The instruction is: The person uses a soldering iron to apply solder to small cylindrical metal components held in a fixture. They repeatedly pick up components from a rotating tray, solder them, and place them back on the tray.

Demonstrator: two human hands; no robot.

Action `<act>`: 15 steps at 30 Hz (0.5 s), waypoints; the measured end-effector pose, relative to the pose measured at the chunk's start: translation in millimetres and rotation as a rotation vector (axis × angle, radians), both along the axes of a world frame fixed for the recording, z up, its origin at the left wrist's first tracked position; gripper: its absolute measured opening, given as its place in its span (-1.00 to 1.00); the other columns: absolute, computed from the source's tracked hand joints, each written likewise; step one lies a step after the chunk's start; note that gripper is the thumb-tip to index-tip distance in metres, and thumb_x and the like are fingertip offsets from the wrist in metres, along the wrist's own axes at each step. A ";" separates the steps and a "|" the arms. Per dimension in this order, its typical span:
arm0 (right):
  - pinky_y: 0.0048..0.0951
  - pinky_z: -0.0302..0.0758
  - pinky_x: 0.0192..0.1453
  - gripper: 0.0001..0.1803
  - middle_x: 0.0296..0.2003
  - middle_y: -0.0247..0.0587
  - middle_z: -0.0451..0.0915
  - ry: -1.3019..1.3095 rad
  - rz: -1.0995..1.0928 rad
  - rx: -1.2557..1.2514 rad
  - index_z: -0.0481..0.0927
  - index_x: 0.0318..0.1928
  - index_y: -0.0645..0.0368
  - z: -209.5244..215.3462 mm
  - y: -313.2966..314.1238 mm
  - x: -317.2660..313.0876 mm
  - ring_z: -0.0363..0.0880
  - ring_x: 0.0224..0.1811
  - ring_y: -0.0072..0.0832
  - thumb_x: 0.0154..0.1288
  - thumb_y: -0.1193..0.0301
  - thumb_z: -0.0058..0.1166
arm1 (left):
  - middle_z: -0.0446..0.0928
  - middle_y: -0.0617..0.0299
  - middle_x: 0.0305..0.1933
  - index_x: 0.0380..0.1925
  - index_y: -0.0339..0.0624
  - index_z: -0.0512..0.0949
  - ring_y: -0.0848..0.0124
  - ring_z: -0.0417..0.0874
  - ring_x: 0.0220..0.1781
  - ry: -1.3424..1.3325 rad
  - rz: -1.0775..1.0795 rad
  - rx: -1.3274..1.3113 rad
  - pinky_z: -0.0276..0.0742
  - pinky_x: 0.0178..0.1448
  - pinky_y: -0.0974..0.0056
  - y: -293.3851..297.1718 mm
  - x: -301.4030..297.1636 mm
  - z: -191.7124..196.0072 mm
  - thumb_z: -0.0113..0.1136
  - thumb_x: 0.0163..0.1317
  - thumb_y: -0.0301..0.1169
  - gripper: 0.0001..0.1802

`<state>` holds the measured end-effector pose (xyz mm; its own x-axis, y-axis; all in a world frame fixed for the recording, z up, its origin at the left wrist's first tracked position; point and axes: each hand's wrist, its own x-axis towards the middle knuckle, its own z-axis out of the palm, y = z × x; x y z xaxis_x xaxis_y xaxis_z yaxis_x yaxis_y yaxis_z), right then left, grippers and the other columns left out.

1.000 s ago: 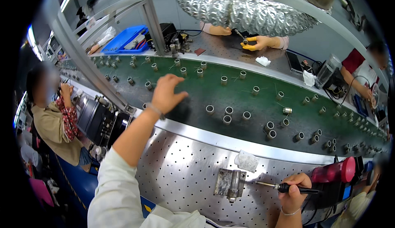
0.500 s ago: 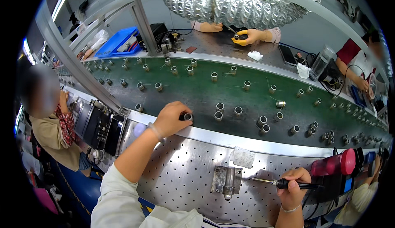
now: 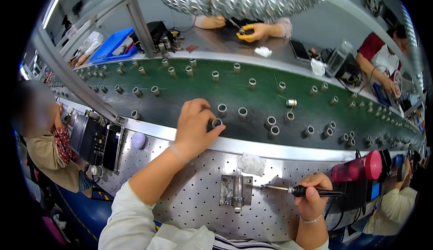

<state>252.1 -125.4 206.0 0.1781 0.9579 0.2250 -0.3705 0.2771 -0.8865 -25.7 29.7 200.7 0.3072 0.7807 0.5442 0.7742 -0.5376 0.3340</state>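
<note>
Over the near edge of the green conveyor belt (image 3: 189,123), my left hand (image 3: 193,126) has its thumb and fingers about a short hollow metal cylinder (image 3: 217,123). Part of that cylinder is covered by the fingers. Just behind it stands another metal cylinder (image 3: 222,110). Low on the right, my right hand (image 3: 312,195) is closed round the black handle of a soldering iron (image 3: 300,191). Its metal tip points left toward a metal block fixture (image 3: 236,191), without touching it. A crumpled white cloth (image 3: 251,164) lies beyond the fixture.
Many upright cylinders stand along the belt, and one cylinder (image 3: 292,102) lies on its side. A pink-capped container (image 3: 361,166) stands at the right of the perforated metal bench (image 3: 189,196). Across the belt, a co-worker's hands (image 3: 252,32) work beneath a silver duct (image 3: 239,0).
My left hand has moved right along the belt, from one metal cylinder to another, with its fingers spread wider. The right hand still holds the soldering iron. The whole view has shifted.
</note>
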 end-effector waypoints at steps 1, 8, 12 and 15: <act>-0.62 0.43 -0.66 -0.71 -0.61 -0.07 0.52 0.004 -0.010 -0.006 0.44 -0.45 0.34 -7.8 4.3 8.1 0.48 -0.72 -0.52 0.09 0.37 0.24 | 0.41 0.12 -0.13 -0.48 -0.23 0.57 0.26 0.43 -0.07 -0.148 -0.140 -0.281 0.37 -0.06 0.25 -2.7 7.1 2.9 0.41 -0.13 -0.35 -0.75; -0.70 0.25 -0.68 -0.73 -0.63 -0.17 0.44 -0.115 0.042 0.087 0.37 -0.41 0.26 -69.4 18.4 2.2 0.33 -0.74 -0.62 0.19 0.32 0.11 | 0.54 0.22 -0.16 -0.20 -0.33 0.58 0.52 0.52 -0.18 -0.828 -0.654 -1.421 0.45 -0.03 0.44 -28.9 9.1 -50.2 0.21 0.14 -0.51 -0.79; -0.65 0.41 -0.63 -0.76 -0.58 -0.06 0.53 0.027 0.064 0.063 0.44 -0.40 0.35 -78.8 17.4 -3.7 0.48 -0.71 -0.55 0.13 0.42 0.19 | 0.52 0.15 -0.03 -0.07 -0.33 0.55 0.46 0.51 -0.02 -0.824 -0.802 -1.665 0.42 0.03 0.42 -18.7 2.7 -71.4 0.17 0.14 -0.51 -0.68; -0.63 0.42 -0.62 -0.77 -0.58 -0.06 0.53 0.022 0.045 0.045 0.44 -0.40 0.35 -77.4 12.8 -4.0 0.48 -0.70 -0.54 0.13 0.43 0.19 | 0.40 0.03 0.13 -0.01 -0.36 0.51 0.32 0.40 0.15 -0.816 -1.064 -1.514 0.37 0.13 0.33 -23.8 17.1 -74.9 0.23 0.07 -0.52 -0.58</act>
